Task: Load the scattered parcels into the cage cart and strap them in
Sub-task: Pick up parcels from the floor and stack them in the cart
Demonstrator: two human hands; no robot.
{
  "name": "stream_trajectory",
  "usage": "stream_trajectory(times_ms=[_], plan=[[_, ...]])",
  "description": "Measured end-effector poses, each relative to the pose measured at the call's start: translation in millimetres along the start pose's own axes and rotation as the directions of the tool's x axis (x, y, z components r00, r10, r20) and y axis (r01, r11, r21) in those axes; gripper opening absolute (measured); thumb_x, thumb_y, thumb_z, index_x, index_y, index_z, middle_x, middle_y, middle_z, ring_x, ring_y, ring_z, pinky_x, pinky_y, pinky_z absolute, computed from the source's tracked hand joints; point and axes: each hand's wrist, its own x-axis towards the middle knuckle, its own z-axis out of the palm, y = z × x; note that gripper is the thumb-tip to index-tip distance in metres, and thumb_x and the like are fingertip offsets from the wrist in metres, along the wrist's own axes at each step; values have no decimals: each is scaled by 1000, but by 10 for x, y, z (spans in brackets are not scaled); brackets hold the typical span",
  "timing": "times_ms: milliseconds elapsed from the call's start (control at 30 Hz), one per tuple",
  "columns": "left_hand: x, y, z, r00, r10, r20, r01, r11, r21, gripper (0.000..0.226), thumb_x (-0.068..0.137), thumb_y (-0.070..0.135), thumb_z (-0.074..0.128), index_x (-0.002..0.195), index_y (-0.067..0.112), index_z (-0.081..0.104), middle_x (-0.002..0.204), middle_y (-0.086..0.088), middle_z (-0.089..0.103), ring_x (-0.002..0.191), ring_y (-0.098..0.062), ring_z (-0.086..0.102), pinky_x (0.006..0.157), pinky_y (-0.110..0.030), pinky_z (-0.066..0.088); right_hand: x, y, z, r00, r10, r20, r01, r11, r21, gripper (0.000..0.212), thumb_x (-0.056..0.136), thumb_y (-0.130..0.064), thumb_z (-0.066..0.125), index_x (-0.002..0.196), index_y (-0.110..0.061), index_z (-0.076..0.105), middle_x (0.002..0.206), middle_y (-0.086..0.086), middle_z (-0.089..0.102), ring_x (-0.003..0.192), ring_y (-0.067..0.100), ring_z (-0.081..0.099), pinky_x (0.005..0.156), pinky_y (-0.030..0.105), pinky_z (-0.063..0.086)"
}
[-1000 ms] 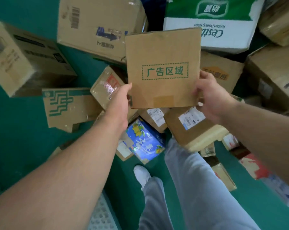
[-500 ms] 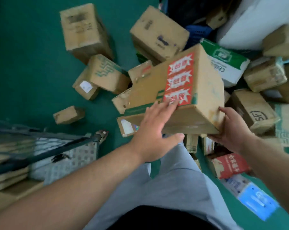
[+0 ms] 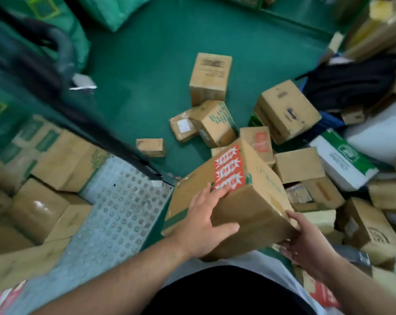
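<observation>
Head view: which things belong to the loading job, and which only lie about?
Job: red-stickered carton, held by left hand and right hand; cage cart; parcels on the floor.
Lying about: green sacks; black cloth bundle.

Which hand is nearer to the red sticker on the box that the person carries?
Left. The left hand lies flat on the box, its fingertips touching the red sticker at its lower edge. The right hand holds the box's near right corner, apart from the sticker.
</observation>
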Motion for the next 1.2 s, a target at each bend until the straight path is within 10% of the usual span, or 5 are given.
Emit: stream_trajectory(times_ms=[267, 533, 867, 1100, 1200], plan=[[-827, -562, 137, 904, -321, -284, 220, 916, -336, 96, 72, 58, 68, 155, 45, 22, 152, 28, 37, 140, 9, 33, 123, -35, 30, 194, 212, 644, 992, 35, 124, 12, 932, -363, 30, 93, -44, 63, 112, -21, 67, 66, 7, 54, 64, 23, 49, 61, 34, 37], [-1634, -1310, -226, 701, -628, -339, 213, 638, -740, 75, 59, 43, 81, 128, 48, 53, 125, 16, 67, 112, -3, 66, 103, -34, 51, -150, 504, 1780, 943, 72, 326, 142, 798, -586, 41, 83, -48, 71, 112, -18, 67, 108, 7, 67, 88, 24, 61, 73, 35, 41], [-2629, -2512, -1217, 572, -697, -432, -103, 462, -881, 73, 74, 27, 74, 140, 46, 49, 128, 18, 68, 120, -5, 62, 92, -26, 48, -702, 1087, 3986, 842, 14, 540, 379, 697, -608, 36, 98, -38, 62, 132, -26, 56, 127, -7, 60, 112, 13, 56, 99, 45, 39], [-3141, -3623, -2142, 492, -816, -303, -209, 227, -951, 27, 97, 8, 61, 118, 24, 53, 130, -8, 63, 104, -15, 62, 74, -24, 44, -921, 1385, 5710, 673, -16, 740, 668, 442, -598, 52, 98, -28, 65, 138, -51, 42, 130, -26, 55, 110, -1, 58, 82, 25, 49], [-3185, -3831, -2510, 494, -816, -302, -244, 204, -948, 47, 93, 22, 67, 136, 21, 49, 132, 0, 61, 115, -16, 60, 75, -23, 42, -861, 1482, 6228, 676, 37, 736, 681, 349, -644, 70, 94, -37, 67, 145, -67, 29, 140, -28, 52, 128, 9, 55, 108, 43, 47]])
